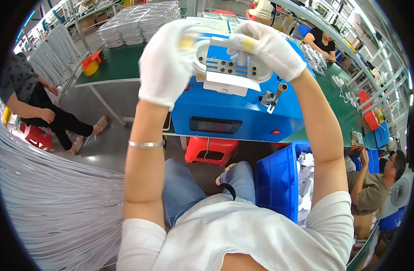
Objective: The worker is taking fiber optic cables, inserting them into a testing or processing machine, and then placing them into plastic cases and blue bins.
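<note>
Both my hands wear white gloves with yellowish wraps on the fingers, raised over a blue benchtop machine (256, 122). My left hand (168, 61), slightly blurred, is closed with curled fingers at the left of the machine's metal slotted plate (227, 67). My right hand (272, 49) is closed in a pinch at the plate's right side. A short pale bar (219, 41) shows between the hands; whether they grip it I cannot tell. Below the plate sits a white block-shaped piece (231, 85). The machine's front carries a dark display (216, 125) and a metal bracket (274, 98).
A blue bin (277, 180) of white pieces stands by my right leg. Bundled white cables (58, 198) hang at left. Stacked clear trays (139, 22) sit on a green table (112, 72). A red stool (211, 150) is under the machine. Other people sit at both sides.
</note>
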Motion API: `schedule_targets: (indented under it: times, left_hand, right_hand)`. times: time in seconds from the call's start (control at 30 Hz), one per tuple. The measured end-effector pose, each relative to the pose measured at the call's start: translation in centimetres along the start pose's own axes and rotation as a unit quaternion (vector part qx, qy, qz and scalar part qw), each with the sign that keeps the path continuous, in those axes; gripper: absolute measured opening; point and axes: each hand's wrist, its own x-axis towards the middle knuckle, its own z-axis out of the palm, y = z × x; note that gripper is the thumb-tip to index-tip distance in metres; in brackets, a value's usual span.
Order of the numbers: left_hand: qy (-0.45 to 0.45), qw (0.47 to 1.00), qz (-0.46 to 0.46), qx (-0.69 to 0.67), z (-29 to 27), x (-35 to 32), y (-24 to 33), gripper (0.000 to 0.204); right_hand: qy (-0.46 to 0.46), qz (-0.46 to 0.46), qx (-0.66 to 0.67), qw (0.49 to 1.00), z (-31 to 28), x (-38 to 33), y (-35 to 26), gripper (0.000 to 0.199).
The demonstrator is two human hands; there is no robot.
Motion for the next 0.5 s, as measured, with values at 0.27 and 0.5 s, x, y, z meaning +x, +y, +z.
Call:
schedule_targets:
  times: [0.27,0.5]
  left_hand:
    - [0.044,0.966,-0.075,-0.245,-1.6,-1.2,3.2,0.048]
    - [0.023,0.864,-0.367,-0.344,-1.0,-8.8,2.3,0.025]
  right_hand:
    - [-0.061,-0.158,0.059,0.984,-1.6,-0.6,3.5,0.034]
    - [0.000,-0.068,-0.046,0.997,-0.7,-2.1,1.0,0.038]
